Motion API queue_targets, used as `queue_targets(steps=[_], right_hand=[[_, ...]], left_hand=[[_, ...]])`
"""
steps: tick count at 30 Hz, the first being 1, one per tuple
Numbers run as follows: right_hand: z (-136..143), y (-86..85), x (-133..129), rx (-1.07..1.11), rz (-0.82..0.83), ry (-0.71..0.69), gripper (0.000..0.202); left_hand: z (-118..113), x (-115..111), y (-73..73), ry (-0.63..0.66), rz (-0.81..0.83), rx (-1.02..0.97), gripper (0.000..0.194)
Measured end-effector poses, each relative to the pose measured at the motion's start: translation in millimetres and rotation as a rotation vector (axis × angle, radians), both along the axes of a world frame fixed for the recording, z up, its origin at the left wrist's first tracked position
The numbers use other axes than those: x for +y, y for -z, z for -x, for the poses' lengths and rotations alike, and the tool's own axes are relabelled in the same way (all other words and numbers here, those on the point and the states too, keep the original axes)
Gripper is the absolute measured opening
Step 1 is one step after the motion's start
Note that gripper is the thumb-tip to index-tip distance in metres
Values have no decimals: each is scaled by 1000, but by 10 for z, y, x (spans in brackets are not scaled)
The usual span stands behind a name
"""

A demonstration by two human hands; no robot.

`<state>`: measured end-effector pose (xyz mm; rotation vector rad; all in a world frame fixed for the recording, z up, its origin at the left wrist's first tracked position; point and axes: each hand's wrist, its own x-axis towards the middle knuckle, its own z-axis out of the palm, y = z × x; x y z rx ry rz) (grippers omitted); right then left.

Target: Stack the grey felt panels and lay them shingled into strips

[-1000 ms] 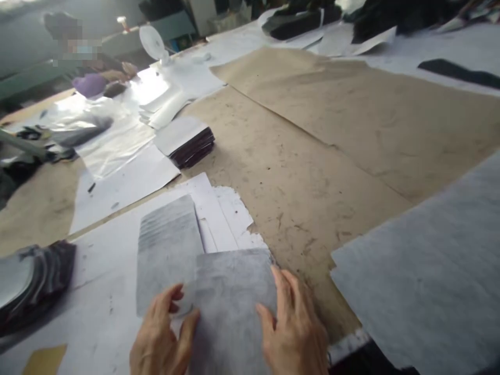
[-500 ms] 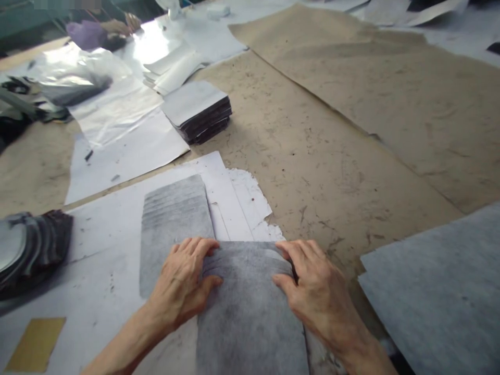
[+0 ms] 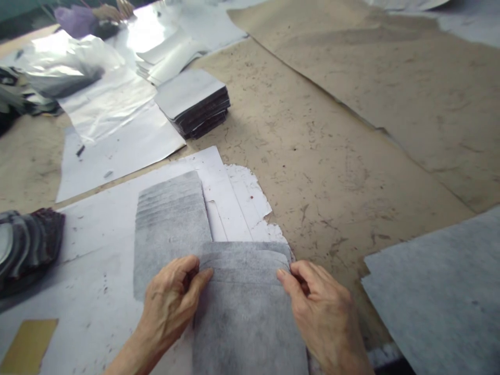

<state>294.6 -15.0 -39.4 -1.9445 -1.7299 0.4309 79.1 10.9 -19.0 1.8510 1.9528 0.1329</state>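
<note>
A layered stack of grey felt-like sheets [image 3: 250,317] lies in front of me, its far edges fanned out in thin steps. My left hand [image 3: 174,302] is closed, thumb and forefinger pinching the stack's left edge near the top. Opposite it, my right hand [image 3: 322,307] pinches the right edge in the same way, with the other fingers curled under. Partly beneath my left hand's side lies a second fanned set of grey sheets [image 3: 172,219], on white paper [image 3: 97,250]. How many layers each hand grips cannot be made out.
A thick stack of dark-edged pieces [image 3: 195,99] stands farther back, beside a clear plastic bag [image 3: 70,62]. Dark curved pieces [image 3: 31,250] are piled at left, near a tan card [image 3: 29,346]. A large grey sheet [image 3: 437,291] lies at right. Another person's hand [image 3: 109,11] shows at top left.
Both hands have drawn slightly toward me from the far corners, fingers now curled into pinches at the side edges. The top sheets have shifted nearer, showing more stepped layers.
</note>
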Motion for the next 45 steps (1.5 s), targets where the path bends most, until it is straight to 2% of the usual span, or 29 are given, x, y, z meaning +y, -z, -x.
queue_targets(steps=[6,11,17,22,27,30,33,35,38,40,42,45], right_hand=[[17,-19,19,-10,14,25,27],[8,31,6,-43,-23,2,28],[-10,67,26,-71,-106,2,31],[-4,52,19,-61,-94,0,31],[43,57,-9,-75,-72,37,28],[57,41,-35,-170,-136,82,22],[7,1,-51,-283,-275,41,25],[-48,-18,-40,-311,-330,-80,27],[-102,-15,12,-308,-339,-237,24],[-106,-7,54,-305,-301,-246,25],[-100,-4,80,-292,-239,-210,28],[-99,2,66,-233,-165,-183,23]], left_hand=[[3,61,-8,-45,103,-54,34],[-29,112,-45,-71,177,-5,32],[-99,148,-50,-146,191,50,30],[-88,153,-29,-166,211,54,31],[-52,106,19,-140,166,67,32],[-27,-4,67,-127,-43,64,25],[-7,-115,95,-47,-392,24,25],[1,-144,94,84,-512,6,28],[7,-100,74,277,-499,20,32],[10,-42,60,347,-435,25,30],[14,2,54,365,-377,11,23],[34,5,72,315,-318,-15,13]])
